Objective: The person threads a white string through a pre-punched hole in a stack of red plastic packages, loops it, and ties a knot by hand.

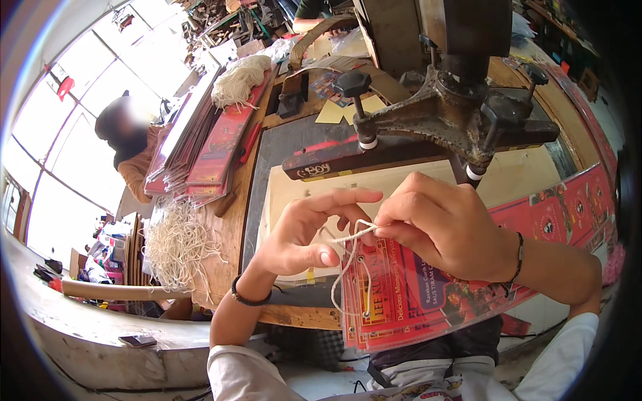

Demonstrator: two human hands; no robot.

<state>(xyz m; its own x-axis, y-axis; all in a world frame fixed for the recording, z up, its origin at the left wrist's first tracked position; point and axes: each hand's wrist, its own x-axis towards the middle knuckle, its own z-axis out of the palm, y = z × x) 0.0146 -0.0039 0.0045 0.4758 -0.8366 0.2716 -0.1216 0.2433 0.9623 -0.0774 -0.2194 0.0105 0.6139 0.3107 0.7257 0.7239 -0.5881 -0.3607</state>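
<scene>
A stack of red printed plastic sheets [418, 314] lies over my lap and the table's near edge. White cord [336, 284] runs through holes at the left end of the stack. Above that end, my right hand [448, 230] is closed, pinching the cord between thumb and forefinger. My left hand [304, 230] faces it, thumb and forefinger spread apart with the cord passing between them. Its other fingers are partly hidden, so whether they touch the cord is unclear.
A heavy black metal press [455, 113] stands over the table just beyond my hands. At the left lie bundled red sheets [224, 144], a heap of white cord [241, 80] on top, and loose cords [177, 244] at the edge. Another person [130, 144] is at the far left.
</scene>
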